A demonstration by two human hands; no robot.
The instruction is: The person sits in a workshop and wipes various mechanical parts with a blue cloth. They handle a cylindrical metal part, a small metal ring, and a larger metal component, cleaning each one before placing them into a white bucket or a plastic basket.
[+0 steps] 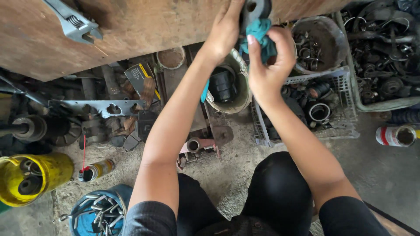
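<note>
We are holding a black rubber part (256, 8) at the far edge, over the rusty table (131, 30); our left hand (223, 32) is gripping its left side while our right hand (269, 61), just nearer, is pinching a teal rag (261, 32) against its underside.

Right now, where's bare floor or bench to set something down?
Free: the wooden bench top between the adjustable wrench and the left hand; the concrete floor right of the knee, below the white crate and the can. Crowded: the floor under the bench, from the yellow container to the bucket. The right hand holds a teal rag.
</note>
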